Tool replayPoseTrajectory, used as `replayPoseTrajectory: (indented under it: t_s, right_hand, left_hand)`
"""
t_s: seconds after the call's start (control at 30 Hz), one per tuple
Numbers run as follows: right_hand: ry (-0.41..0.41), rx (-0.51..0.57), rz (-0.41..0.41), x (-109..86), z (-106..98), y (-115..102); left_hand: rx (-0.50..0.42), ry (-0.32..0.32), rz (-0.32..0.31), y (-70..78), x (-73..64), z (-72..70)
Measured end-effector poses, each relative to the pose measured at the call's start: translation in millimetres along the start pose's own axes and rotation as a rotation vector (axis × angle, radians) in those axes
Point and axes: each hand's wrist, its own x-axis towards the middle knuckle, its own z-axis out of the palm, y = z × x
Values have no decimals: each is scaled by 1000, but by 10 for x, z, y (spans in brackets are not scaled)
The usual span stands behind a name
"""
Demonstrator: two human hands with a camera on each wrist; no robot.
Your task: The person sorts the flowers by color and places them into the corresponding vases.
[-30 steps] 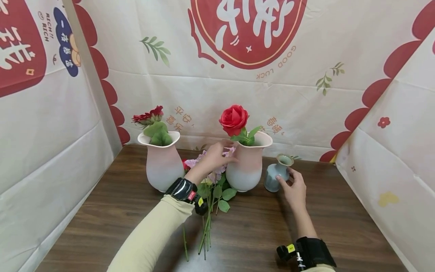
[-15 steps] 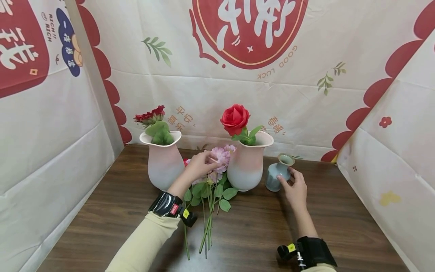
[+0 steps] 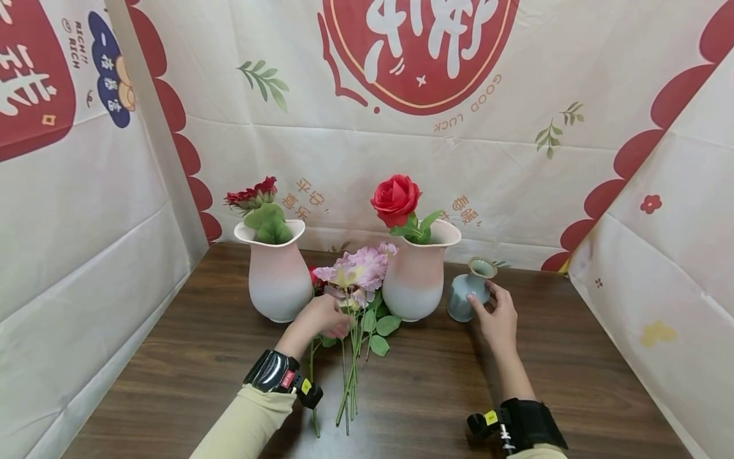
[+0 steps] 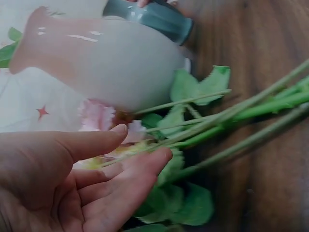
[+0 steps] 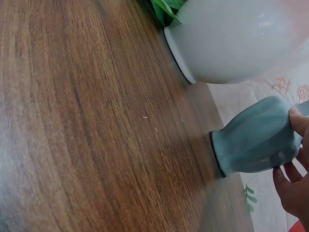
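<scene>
Beside the bunch of flower stems [image 3: 351, 382] in the middle of the table is my left hand [image 3: 321, 315]. Its thumb and fingers are apart around the stems in the left wrist view [image 4: 111, 179], and whether they touch them I cannot tell. Pink-lilac flowers [image 3: 364, 268] head the bunch, with green leaves [image 3: 388, 326] below. My right hand [image 3: 497, 319] grips a small blue-grey vase [image 3: 461, 298] that stands upright, thumb on one side and fingers on the other in the right wrist view [image 5: 294, 188].
Two large pink-and-white vases stand at the back: the left vase [image 3: 278, 280] holds a dark red flower [image 3: 252, 194], and the right vase [image 3: 414, 280] a red rose [image 3: 395, 201]. A printed cloth [image 3: 504, 191] hangs behind the wooden table [image 3: 436, 395].
My left hand has drawn back from beside the right vase, down and to the left, to the stems below the pink-lilac flowers. The right hand stays on the small vase.
</scene>
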Motion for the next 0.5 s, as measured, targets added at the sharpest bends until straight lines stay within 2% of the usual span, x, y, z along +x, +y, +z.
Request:
replayPoseTrajectory:
  t_s: [0.33, 0.5]
  right_hand:
    - [8, 2, 6, 2, 6, 0]
    - [4, 1, 8, 2, -1, -7]
  left_hand:
    - [10, 113, 24, -120, 47, 197]
    - [-62, 146, 26, -100, 5, 198]
